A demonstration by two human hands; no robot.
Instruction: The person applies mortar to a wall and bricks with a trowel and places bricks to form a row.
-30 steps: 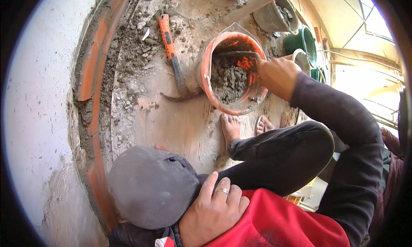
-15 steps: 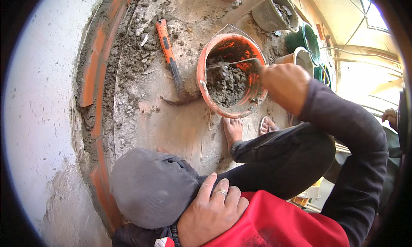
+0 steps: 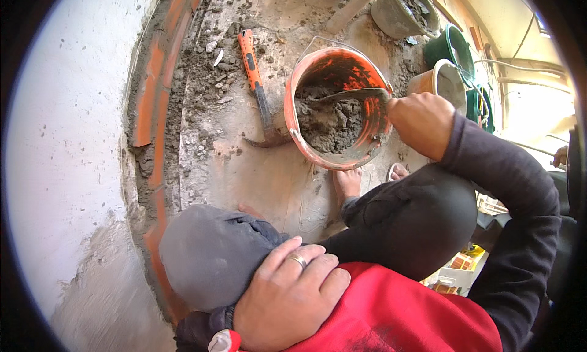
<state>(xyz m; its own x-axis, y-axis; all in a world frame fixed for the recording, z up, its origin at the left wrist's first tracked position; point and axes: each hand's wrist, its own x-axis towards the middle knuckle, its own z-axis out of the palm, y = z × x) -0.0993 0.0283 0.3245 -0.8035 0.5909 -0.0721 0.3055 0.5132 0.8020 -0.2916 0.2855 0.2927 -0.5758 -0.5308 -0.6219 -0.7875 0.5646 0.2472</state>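
Note:
My right hand point(image 3: 423, 124) is closed around the handle of a trowel at the right rim of an orange bucket point(image 3: 291, 110). The trowel's blade point(image 3: 361, 93) reaches leftward inside the bucket, over lumpy grey mortar point(image 3: 333, 124). The handle is mostly hidden by my fingers. At the bottom, my left hand point(image 3: 287, 294), with a ring on one finger, lies with fingers extended over my bent left leg. The grey-clad knee point(image 3: 211, 257) is beside it. Nothing shows in that hand.
A hammer point(image 3: 252, 64) with an orange and black handle lies left of the bucket. Orange bricks point(image 3: 160, 138) and mortar crumbs line the pale wall point(image 3: 73, 125). A grey bucket point(image 3: 397, 12), green bucket point(image 3: 441, 49) and white-rimmed bucket point(image 3: 424, 83) stand at far right.
My right hand has moved slightly, and the trowel blade has turned, showing more of its broad face. The whole view has shifted, with the floor things appearing further right.

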